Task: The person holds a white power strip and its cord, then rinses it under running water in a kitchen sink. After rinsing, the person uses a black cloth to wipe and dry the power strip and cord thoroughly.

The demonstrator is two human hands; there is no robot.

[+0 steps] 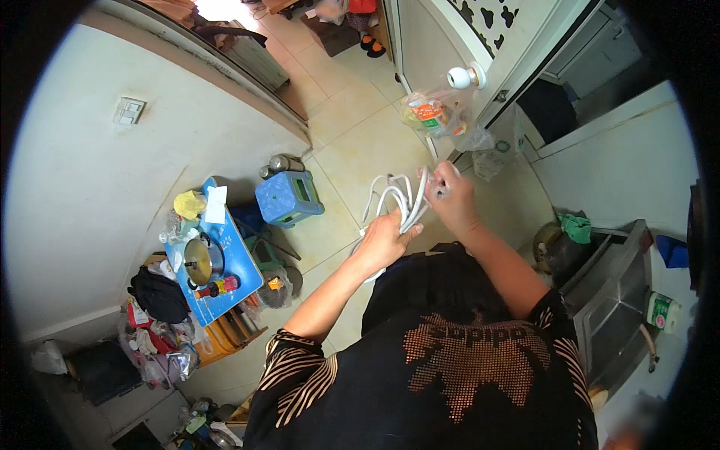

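Observation:
A white cable (400,197), gathered in several loops, hangs in front of my body above the tiled floor. My left hand (382,239) grips the bundle near its lower end, thumb pointing right. Below that wrist, a further stretch of white cable shows against my dark clothing. My right hand (451,199) is raised beside the loops, its fingers curled around the right side of the cable. Something small and pale or clear shows at those fingers; glare and blur hide what it is.
To the left, a blue table (239,256) bears a metal pot (203,261) and a sauce bottle (218,287). Beside it stands a blue plastic stool (288,198). Plastic bags (439,115) hang by the white door knob (461,77). A metal sink (607,298) is at right.

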